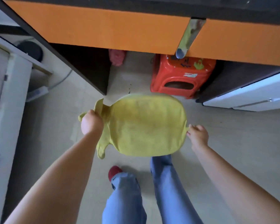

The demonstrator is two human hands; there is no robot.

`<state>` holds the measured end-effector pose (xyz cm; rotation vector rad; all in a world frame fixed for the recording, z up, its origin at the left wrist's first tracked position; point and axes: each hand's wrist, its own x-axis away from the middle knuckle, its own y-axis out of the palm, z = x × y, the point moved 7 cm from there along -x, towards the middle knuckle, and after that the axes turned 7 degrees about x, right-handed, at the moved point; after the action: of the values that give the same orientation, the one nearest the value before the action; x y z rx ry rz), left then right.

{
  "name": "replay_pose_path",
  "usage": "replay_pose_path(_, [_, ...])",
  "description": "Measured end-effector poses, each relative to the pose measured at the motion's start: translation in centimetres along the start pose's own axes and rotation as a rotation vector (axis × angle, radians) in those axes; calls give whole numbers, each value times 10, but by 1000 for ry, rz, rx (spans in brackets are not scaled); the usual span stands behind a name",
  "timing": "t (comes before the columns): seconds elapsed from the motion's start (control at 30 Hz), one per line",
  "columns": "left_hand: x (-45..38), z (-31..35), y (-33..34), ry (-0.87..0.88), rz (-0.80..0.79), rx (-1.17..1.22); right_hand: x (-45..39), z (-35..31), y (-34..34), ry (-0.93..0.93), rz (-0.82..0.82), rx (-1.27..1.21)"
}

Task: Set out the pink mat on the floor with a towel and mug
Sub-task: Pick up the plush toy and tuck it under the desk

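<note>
The yellow towel (145, 125) hangs spread flat in the air above the floor (233, 135), at frame centre. The left hand (91, 122) grasps its edge at 9 o'clock, fist closed on the cloth; the right hand (198, 135) pinches its edge at 3 o'clock. A red stool (181, 75) stands at 12 o'clock under an orange desk (103, 29). Jeans (168, 191) show at 6 o'clock.

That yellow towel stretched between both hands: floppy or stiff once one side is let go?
Probably floppy: the yellow towel looks flat only because the left hand and right hand pull its opposite edges. Its loose corners near the left grip already droop and curl. It seems light, since the right hand's fingertips alone hold that edge.
</note>
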<state>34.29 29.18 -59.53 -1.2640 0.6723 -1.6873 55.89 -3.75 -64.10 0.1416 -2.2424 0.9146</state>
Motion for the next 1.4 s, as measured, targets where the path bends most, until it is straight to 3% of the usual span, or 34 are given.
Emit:
replay_pose_path(0.2, [-70,-5,29,68,8,-106,-39,-42,67,-158,33,181])
replay_pose_path(0.4, [-145,-57,71,35,-21,-190,-62,-103,158,-484,50,390])
replay_pose_path(0.53, [-189,-80,107,66,-148,-322,-79,-134,218,-715,105,496])
replay_pose_path(0.77, [-259,-70,135,51,-177,-56,-105,-192,281,-1026,243,493])
replay_pose_path(1.4, [-264,-64,181,81,-212,69,-146,-219,362,-1181,262,609])
